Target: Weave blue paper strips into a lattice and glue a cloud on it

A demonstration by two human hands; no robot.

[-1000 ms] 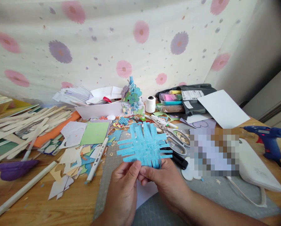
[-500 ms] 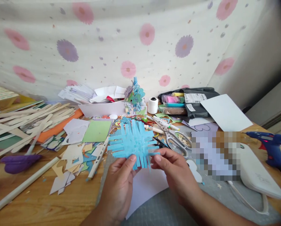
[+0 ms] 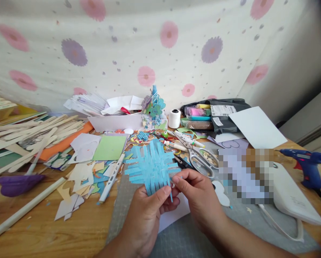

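Note:
A blue woven paper piece (image 3: 153, 166), made of interlaced strips with loose ends sticking out all round, is held up over the grey cutting mat (image 3: 182, 236). My left hand (image 3: 152, 215) pinches its lower edge, thumb on top and fingers behind. At the lower right corner, my right hand (image 3: 195, 193) has thumb and forefinger closed on a strip end of the weave. The fingertips cover most of that end. A sheet of white paper (image 3: 173, 215) lies on the mat beneath both hands.
Scissors (image 3: 200, 161) and markers lie behind the weave. To the right are a white power bank (image 3: 294, 197) and a blue glue gun (image 3: 308, 168). Paper scraps (image 3: 82, 175) and wooden craft sticks (image 3: 31, 139) spread leftward. White thread (image 3: 174, 119) stands at the back.
The weave has turned slightly in my hands. My left thumb has shifted right along its lower edge, and my right fingers have drawn closer to the left hand.

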